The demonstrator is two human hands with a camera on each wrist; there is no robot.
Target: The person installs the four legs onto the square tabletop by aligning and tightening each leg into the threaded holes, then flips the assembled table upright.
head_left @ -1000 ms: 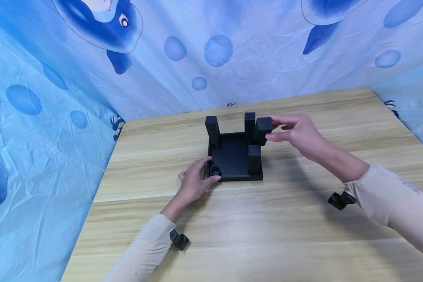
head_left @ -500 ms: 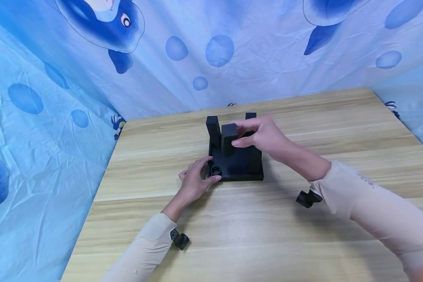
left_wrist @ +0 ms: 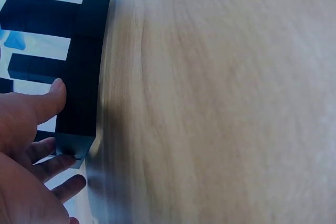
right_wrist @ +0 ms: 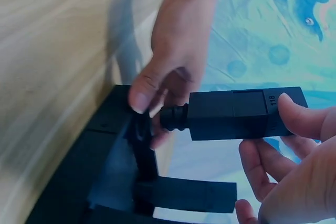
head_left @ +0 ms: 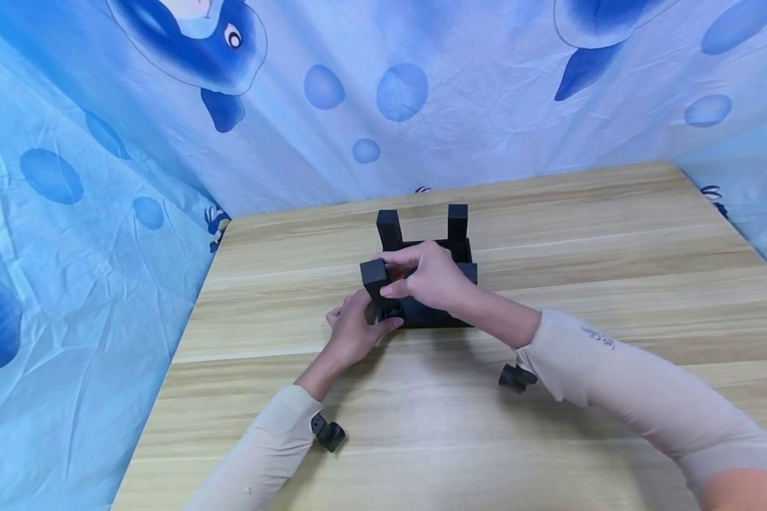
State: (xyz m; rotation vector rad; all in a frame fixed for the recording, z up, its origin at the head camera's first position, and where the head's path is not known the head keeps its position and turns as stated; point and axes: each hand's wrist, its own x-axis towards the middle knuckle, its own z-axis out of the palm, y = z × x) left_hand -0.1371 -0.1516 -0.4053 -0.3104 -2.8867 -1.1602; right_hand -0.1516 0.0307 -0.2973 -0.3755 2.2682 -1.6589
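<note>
A black square post (head_left: 374, 275) is pinched near its top between thumb and fingers of my right hand (head_left: 431, 275). Its threaded lower end (right_wrist: 174, 118) points at the near left corner of a black square base (head_left: 431, 317), where a round socket sits; in the right wrist view a small gap shows between them. My left hand (head_left: 354, 326) holds that same corner, thumb (left_wrist: 55, 98) on the front side and fingers round the left side. Other posts stand on the base: back left post (head_left: 390, 228), back right post (head_left: 458, 223) and front right post (head_left: 469, 272), partly hidden by my right hand.
The base rests on a wood-grain table (head_left: 422, 426). Behind and to the left hangs a blue cloth (head_left: 473, 106) with sea-animal prints. Small black cameras (head_left: 518, 377) are strapped at both wrists.
My right hand has carried the post from the back right of the base leftward and toward me, to the near left corner. The left hand has stayed at the corner.
</note>
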